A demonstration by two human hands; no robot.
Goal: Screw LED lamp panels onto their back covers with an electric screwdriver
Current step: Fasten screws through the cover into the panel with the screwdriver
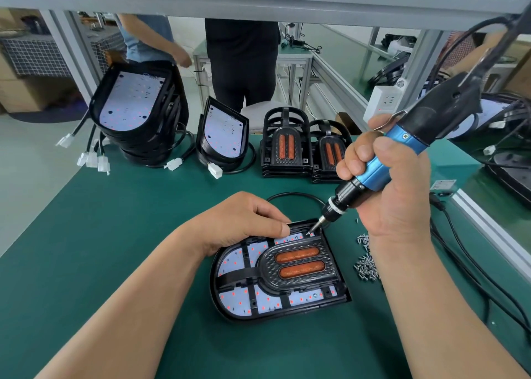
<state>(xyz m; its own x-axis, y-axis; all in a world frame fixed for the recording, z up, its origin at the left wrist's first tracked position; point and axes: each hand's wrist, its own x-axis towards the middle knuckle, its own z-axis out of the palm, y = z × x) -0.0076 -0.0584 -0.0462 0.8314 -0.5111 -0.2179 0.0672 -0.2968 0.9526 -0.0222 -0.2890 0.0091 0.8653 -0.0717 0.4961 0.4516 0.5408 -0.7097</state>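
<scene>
right grip (388, 194) wrapped round the blue electric screwdriver (402, 149), bit down at the far corner of the LED lamp panel (238, 301), panel sat in its back cover (214, 288) mid counter (115, 235), left grip (244, 220) curled at that far edge, can't tell if it's pinching anything

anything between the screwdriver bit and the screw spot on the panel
Nothing visible. The bit of the screwdriver meets the lamp panel at its far corner; the left hand rests its fingers beside it.
</scene>
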